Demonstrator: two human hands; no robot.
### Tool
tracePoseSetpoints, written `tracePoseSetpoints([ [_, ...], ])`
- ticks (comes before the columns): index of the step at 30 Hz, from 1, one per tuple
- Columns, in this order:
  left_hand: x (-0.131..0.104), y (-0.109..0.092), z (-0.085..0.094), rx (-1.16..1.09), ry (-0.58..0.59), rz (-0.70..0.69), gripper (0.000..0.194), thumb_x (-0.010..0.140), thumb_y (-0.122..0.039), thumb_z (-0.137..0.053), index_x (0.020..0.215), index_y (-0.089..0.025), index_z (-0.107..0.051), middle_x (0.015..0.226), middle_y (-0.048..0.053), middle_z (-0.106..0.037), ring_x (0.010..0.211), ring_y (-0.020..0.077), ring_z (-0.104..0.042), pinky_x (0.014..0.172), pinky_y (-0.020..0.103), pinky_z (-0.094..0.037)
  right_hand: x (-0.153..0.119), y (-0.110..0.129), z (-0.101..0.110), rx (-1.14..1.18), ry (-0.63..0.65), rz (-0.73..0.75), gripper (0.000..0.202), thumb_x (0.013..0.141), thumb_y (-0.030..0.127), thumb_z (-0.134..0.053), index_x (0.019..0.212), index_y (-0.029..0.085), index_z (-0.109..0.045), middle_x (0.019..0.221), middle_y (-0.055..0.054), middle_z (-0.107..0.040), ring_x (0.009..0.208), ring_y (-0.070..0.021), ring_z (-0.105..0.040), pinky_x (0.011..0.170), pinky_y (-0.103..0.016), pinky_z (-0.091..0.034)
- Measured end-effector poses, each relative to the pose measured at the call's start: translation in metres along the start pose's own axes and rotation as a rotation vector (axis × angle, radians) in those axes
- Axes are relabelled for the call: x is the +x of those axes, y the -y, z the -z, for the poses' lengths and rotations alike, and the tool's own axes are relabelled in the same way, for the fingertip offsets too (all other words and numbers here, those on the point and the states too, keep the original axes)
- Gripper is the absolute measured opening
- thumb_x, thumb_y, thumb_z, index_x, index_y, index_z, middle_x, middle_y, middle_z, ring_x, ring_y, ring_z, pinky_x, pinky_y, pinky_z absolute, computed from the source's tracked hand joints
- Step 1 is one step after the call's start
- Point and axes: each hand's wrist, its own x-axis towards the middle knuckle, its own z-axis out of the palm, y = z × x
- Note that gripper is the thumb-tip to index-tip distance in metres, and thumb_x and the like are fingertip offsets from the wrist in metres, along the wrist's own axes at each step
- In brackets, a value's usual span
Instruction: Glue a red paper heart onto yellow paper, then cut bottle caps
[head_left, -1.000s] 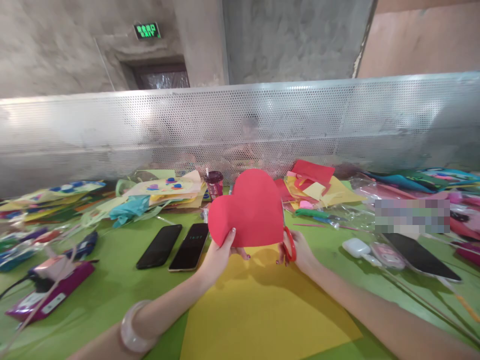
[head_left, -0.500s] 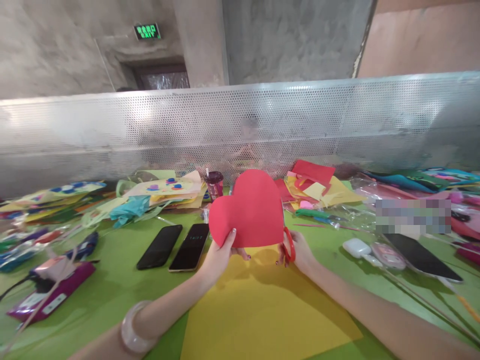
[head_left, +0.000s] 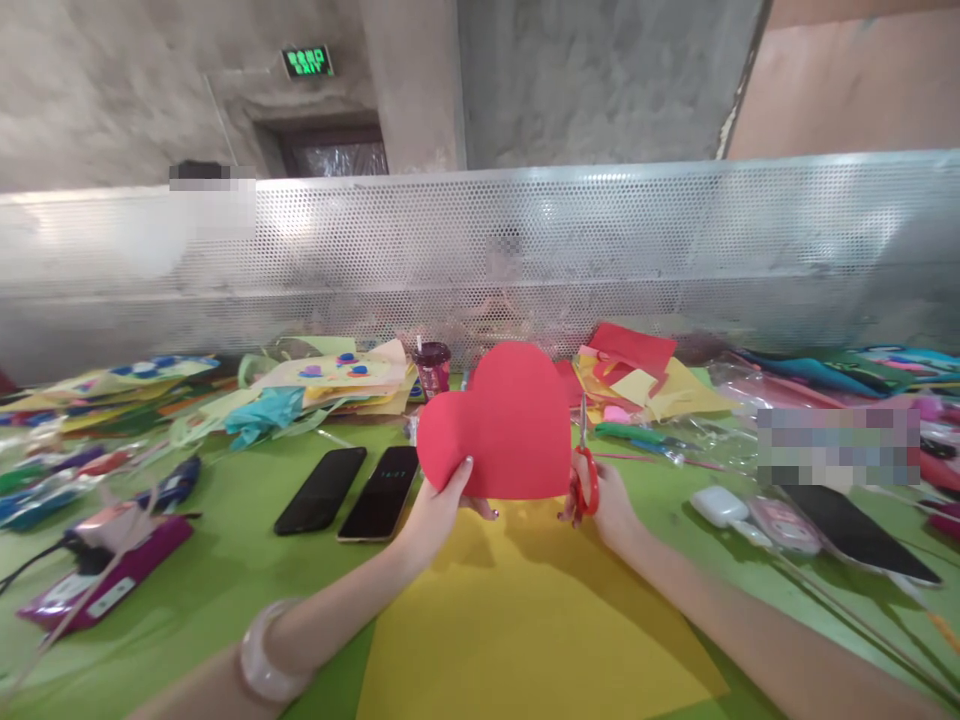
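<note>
The left hand (head_left: 444,500) is gripping the red paper heart (head_left: 510,430), just below mid-view, at its seven o'clock edge; the right hand (head_left: 606,500) is holding red-handled scissors (head_left: 592,478) beside its four o'clock edge. Trimming is apparently proceeding; another cut would be calling for steady paper and blades meeting that edge. Yellow paper (head_left: 540,620) is lying at six o'clock.
</note>
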Motion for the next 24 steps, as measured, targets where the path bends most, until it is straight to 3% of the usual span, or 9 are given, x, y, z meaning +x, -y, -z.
tracePoseSetpoints([
  [6,0.003,-0.002,0.001,-0.042,-0.113,-0.047,0.040,0.071,-0.043,-0.070,0.093,-0.014,-0.054,0.055,-0.001,-0.062,0.041,0.0163,-0.057,0.056,0.035,-0.054,0.000,0.009,-0.003,0.034,-0.064,-0.094,0.030,0.093,0.043,-0.052,0.102,0.015,-0.060,0.087,-0.001,-0.063,0.064,-0.0111,-0.060,0.055,-0.026,-0.052],
  [12,0.010,-0.008,0.004,-0.110,-0.304,-0.149,0.034,0.070,-0.040,-0.070,0.089,-0.016,-0.054,0.063,-0.003,-0.061,0.039,0.0110,-0.053,0.046,0.028,-0.050,0.000,0.021,0.003,0.043,-0.140,-0.030,0.029,0.093,0.042,-0.051,0.092,0.014,-0.060,0.072,0.003,-0.059,0.052,-0.0079,-0.055,0.046,-0.022,-0.047],
  [17,0.011,-0.010,0.004,-0.108,-0.286,-0.153,0.035,0.064,-0.036,-0.075,0.087,-0.016,-0.058,0.075,0.000,-0.065,0.042,0.0112,-0.055,0.042,0.027,-0.048,-0.002,0.034,0.010,0.009,-0.177,0.044,0.026,0.093,0.039,-0.055,0.087,0.014,-0.060,0.065,0.006,-0.057,0.047,-0.0066,-0.052,0.043,-0.020,-0.045],
  [24,0.014,-0.024,0.016,0.001,-0.328,-0.260,0.030,0.070,-0.042,-0.072,0.081,-0.018,-0.059,0.054,-0.003,-0.063,0.042,0.0166,-0.059,0.054,0.032,-0.054,0.000,0.033,0.011,-0.003,-0.147,0.128,0.025,0.093,0.038,-0.054,0.089,0.014,-0.060,0.065,0.006,-0.057,0.047,-0.0067,-0.053,0.044,-0.021,-0.047],
])
